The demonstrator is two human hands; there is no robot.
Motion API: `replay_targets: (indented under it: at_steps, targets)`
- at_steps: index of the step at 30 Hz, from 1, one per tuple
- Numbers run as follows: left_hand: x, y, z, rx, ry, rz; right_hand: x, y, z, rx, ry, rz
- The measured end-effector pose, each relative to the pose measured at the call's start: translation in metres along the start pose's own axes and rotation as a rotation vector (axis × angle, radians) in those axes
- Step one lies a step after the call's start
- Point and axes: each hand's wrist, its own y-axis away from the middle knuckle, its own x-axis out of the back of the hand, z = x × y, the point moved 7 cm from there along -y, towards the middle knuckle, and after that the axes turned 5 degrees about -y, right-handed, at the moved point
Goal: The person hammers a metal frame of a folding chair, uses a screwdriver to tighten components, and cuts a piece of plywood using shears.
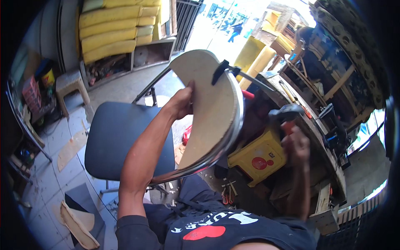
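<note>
A curved, tan board (216, 112) sits against the shiny bent metal tube (204, 166) of a folding chair's back. My left hand (182, 101) is closed round the board's inner edge, its fingertips hidden behind it. A black bar clamp (221, 71) grips the upper right edge of the board, with its bar reaching right toward the workbench. My right hand (296, 145), blurred by motion, is wrapped round the red handle of a hammer (287, 112), held apart from the board on the right. The dark padded chair seat (118, 139) lies beyond my left forearm.
A yellow plastic stool (262, 158) stands under the cluttered workbench (308, 121) on the right. Scissors (227, 196) and scraps lie on the floor. Yellow foam pads (112, 29) are stacked at the back left, near a small stool (71, 83). Cut pieces (79, 225) lie lower left.
</note>
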Motion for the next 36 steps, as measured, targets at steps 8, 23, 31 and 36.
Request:
replay_targets:
  at_steps: [8, 23, 31, 36]
  targets:
    - [0.024, 0.1, 0.031, -0.146, -0.559, 0.428, -0.036, 0.333, 0.424, -1.344, -0.055, 0.339]
    - [-0.104, 0.229, 0.026, -0.522, -1.114, 0.929, -0.096, 0.33, 0.556, -1.179, 0.076, -0.113]
    - [-0.11, 0.229, 0.026, -0.466, -1.09, 0.923, -0.12, 0.254, 0.586, -0.999, 0.421, -0.189]
    - [-0.11, 0.228, 0.029, -0.48, -1.098, 0.916, -0.157, 0.253, 0.538, -0.768, 0.551, -0.12]
